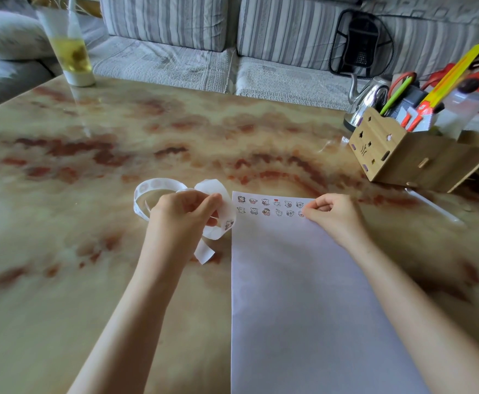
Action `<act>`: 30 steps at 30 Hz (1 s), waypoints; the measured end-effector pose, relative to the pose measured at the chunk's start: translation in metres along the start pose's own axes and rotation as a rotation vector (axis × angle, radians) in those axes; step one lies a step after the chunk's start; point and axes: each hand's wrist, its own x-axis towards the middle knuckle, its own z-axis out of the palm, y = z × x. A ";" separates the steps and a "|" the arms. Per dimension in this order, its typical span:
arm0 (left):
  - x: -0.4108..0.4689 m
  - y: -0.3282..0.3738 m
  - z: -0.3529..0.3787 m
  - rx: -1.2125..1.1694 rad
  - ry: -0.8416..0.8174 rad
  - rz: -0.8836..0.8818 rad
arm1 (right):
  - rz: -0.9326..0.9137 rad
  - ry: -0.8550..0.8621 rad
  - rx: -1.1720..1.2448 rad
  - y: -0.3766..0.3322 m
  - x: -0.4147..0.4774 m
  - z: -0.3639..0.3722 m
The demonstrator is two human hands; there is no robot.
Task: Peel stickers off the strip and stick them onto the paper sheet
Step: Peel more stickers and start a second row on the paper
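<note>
My left hand (pixel 187 211) pinches the looped sticker strip (pixel 158 184) just left of the paper sheet (pixel 303 294). My right hand (pixel 330 213), fingers curled, pinches a sticker (pixel 301 214) down on its second row. A wooden organiser (pixel 403 155) stands far right.

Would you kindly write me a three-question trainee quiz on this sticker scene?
1. True or false: the left hand holds the strip.
2. The stickers on the paper form: A one row, B two rows, C a circle.
3. Which hand's fingertips are on a sticker on the paper?
Key: 1 true; 2 B; 3 the right hand.
</note>
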 end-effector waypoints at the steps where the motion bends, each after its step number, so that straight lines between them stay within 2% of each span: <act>1: 0.000 0.000 0.000 0.000 0.001 -0.001 | -0.006 -0.011 0.006 0.000 0.000 -0.001; 10: -0.001 0.000 0.000 0.003 -0.001 0.007 | -0.011 -0.045 0.091 0.003 0.007 -0.008; 30: -0.003 0.002 0.000 0.007 -0.012 0.004 | -0.043 -0.012 0.005 0.013 0.011 -0.003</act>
